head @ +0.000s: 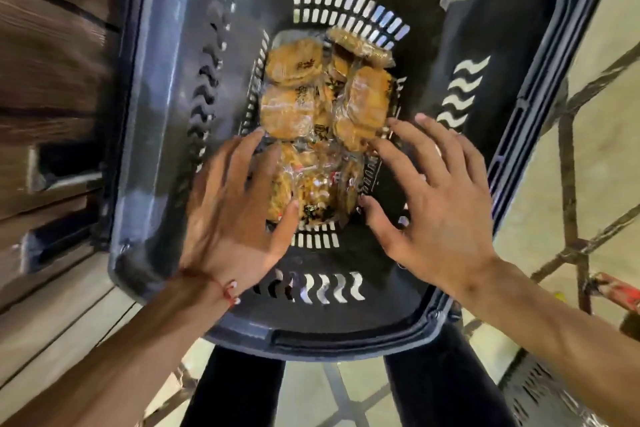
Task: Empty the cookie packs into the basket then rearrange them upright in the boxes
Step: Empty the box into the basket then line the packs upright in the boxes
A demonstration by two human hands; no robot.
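A deep black plastic basket (491,28) with slotted walls fills the head view. At its bottom lies a heap of clear-wrapped golden cookie packs (304,94). My left hand (235,204) reaches down into the basket on the left of the heap, fingers spread and straight, fingertips near the packs. On the right of the heap my right hand (433,198) is spread the same way, its fingertips at the edge of the packs. Neither hand holds a pack. No boxes are in view.
Brown wooden boards (52,80) run along the left of the basket. A tiled floor (602,135) with dark joints lies to the right. My dark trouser legs (239,388) stand below the basket's near rim. Part of another slotted dark container (540,392) shows at bottom right.
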